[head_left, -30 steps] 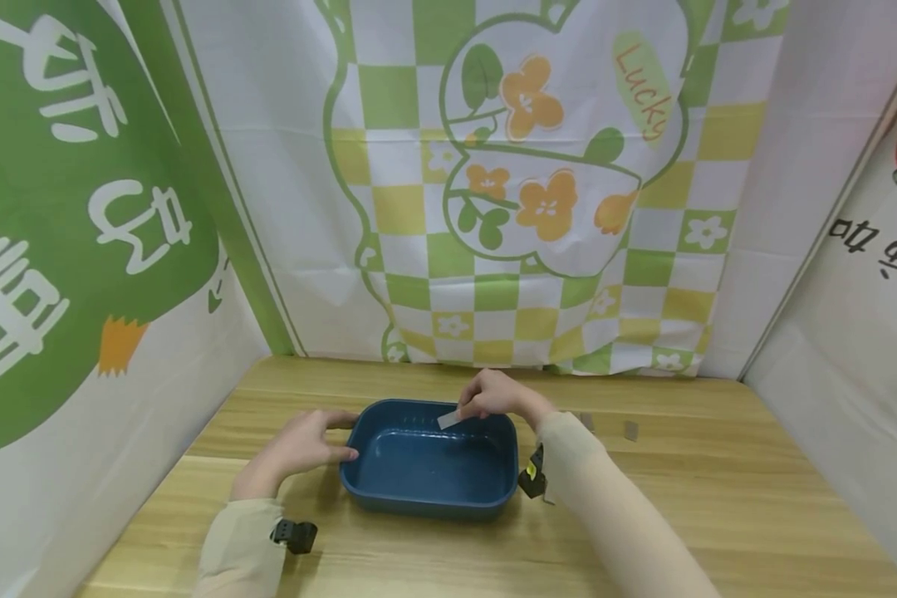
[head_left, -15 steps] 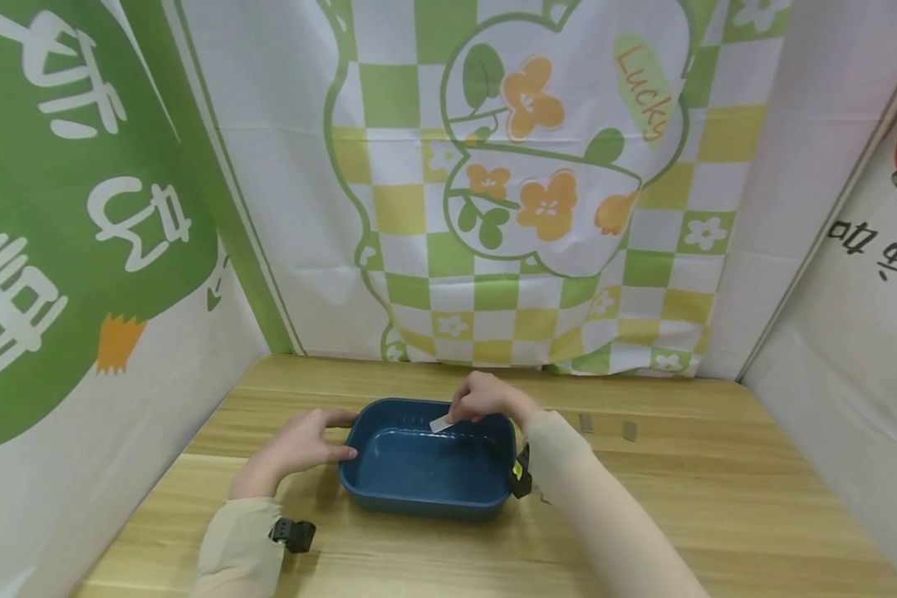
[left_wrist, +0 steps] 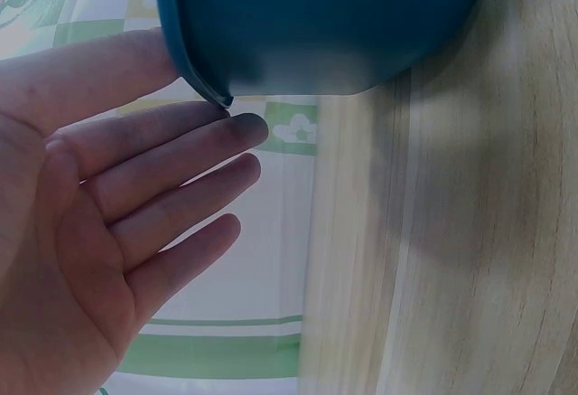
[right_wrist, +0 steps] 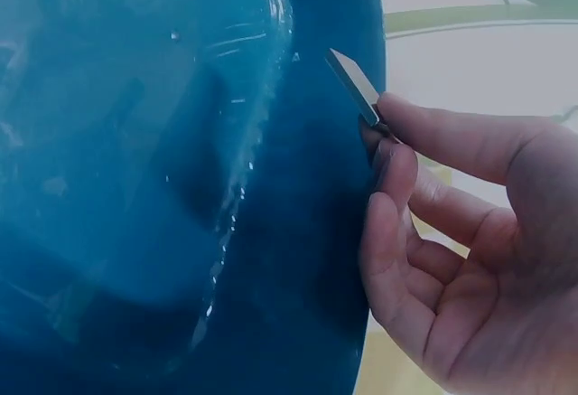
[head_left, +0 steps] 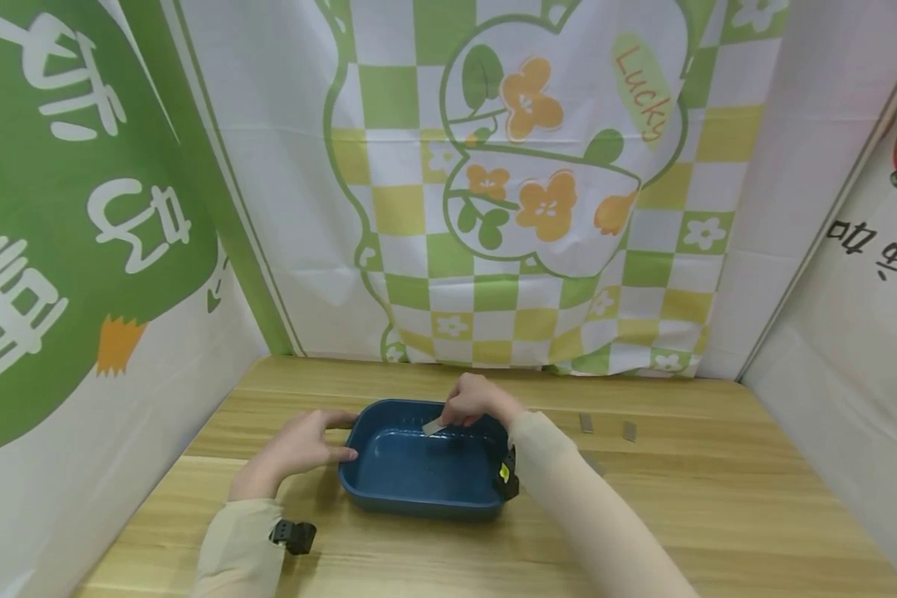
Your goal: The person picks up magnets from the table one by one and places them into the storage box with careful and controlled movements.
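Observation:
A dark blue rectangular basin [head_left: 433, 503] stands on the table; its glossy inside holds what looks like shallow clear water. My left hand [head_left: 299, 448] is at the basin's left end, thumb and index finger touching the rim. In the left wrist view its fingers [left_wrist: 190, 164] are straight and spread. Over the basin's back wall, my right hand [head_left: 473, 401] pinches a small flat rectangular metal piece [head_left: 433, 427] between thumb and fingers. In the right wrist view the metal piece [right_wrist: 354, 86] tilts out from the fingertips, above the basin's inner wall, its other end hidden by the fingers.
Two small grey flat pieces [head_left: 586, 423] lie on the wooden table [head_left: 718, 498] right of the basin; another shows partly beside the right sleeve [head_left: 546, 453]. Patterned cloth [head_left: 508, 316] hangs along the table's back edge, and printed cloth walls enclose both sides.
My right hand has moved slightly left along the basin's back wall with the metal piece. The left hand stays at the rim, and the basin has hardly moved.

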A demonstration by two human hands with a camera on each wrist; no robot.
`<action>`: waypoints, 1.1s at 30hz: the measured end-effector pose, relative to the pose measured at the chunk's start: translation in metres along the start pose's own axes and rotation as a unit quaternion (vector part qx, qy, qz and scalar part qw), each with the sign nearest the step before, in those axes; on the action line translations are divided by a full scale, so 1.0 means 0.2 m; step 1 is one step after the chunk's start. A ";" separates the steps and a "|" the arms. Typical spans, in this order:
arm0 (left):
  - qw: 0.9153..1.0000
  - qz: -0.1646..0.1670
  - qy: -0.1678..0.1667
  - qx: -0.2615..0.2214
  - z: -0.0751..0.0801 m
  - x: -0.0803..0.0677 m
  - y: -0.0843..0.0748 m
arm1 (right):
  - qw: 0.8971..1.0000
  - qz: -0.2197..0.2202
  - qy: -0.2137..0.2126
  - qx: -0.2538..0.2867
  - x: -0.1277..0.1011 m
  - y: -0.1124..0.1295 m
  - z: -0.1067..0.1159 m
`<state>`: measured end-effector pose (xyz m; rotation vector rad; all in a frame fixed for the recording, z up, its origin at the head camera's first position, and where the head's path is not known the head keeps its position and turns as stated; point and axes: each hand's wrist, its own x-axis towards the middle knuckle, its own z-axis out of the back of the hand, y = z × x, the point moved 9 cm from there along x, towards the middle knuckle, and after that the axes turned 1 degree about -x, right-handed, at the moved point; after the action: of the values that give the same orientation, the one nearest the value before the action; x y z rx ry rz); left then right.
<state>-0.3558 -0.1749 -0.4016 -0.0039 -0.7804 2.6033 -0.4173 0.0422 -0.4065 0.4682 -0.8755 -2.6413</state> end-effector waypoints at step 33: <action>1.000 0.016 0.004 -0.006 0.00 0.00 0.01 | 0.990 -0.084 -0.017 0.108 0.03 0.02 -0.13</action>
<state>-0.3558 -0.1767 -0.4023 -0.0308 -0.8005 2.6268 -0.4119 0.0236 -0.4247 0.5752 -1.1894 -2.7226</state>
